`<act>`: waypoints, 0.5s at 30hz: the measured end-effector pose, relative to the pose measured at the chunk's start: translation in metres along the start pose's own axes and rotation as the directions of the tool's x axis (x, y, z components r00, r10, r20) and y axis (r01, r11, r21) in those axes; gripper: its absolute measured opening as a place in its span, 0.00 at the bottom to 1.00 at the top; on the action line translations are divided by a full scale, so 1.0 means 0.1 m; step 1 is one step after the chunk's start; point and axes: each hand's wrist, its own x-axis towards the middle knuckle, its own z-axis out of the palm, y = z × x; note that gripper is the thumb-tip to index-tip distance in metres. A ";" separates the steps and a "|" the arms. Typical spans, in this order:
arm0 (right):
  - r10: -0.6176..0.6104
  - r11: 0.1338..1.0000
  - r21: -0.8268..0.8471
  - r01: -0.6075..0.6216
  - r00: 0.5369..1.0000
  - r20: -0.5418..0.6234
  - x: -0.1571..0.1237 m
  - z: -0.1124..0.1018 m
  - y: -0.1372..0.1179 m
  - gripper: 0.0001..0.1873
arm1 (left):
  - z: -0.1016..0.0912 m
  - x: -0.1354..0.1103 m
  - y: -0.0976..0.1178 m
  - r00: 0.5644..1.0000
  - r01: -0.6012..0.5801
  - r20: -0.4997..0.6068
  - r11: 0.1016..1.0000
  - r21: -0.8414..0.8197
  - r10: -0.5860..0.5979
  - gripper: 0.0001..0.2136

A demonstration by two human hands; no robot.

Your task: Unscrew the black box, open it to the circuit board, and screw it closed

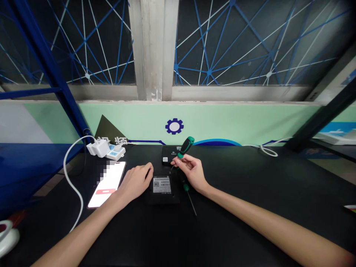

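My right hand (191,172) is closed in a pinch around a green-and-black screwdriver (185,147). The handle rises past my fingers, and the thin shaft slants down and to the left, so the tip ends in the gap between two black devices. The nearer flat black device (161,184), with a printed white label on top, lies just below that tip. The farther black device (168,155) sits just beyond it, close under the handle. A second screwdriver (185,186) lies on the black tabletop (236,185) just below my right hand, its shaft pointing toward me.

My left hand (136,181) holds nothing. Its fingers curve loosely, and the fingertips sit just beside the top corner of the nearer device. A lit smartphone (107,184) lies along the outer side of that hand. Farther out, a white charger (98,147) sits beside a small blue-and-white box (115,151), and a white cable (68,174) loops down from the charger past the phone.
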 end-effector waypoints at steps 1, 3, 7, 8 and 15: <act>-0.002 1.000 -0.008 0.002 1.000 -0.013 0.00 0.00 0.00 0.15 | 0.00 0.00 0.00 1.000 0.002 0.000 1.000 -0.001 -0.002 0.11; -0.011 1.000 -0.022 0.011 0.999 -0.041 0.01 0.00 0.01 0.16 | 0.01 0.00 0.00 1.000 0.005 0.002 1.000 -0.003 -0.005 0.11; -0.050 0.997 -0.055 0.048 0.998 -0.047 0.02 0.00 0.02 0.14 | 0.01 0.00 0.00 1.000 0.000 -0.004 1.000 -0.010 0.000 0.11; -0.062 0.996 -0.064 0.059 0.997 -0.045 0.02 0.00 0.03 0.14 | 0.01 0.00 0.00 1.000 -0.001 -0.007 1.000 -0.010 0.001 0.11; 0.002 0.998 -0.062 -0.003 1.000 -0.015 0.01 -0.01 0.04 0.12 | 0.02 0.00 -0.01 1.000 -0.002 -0.015 1.000 -0.017 0.002 0.10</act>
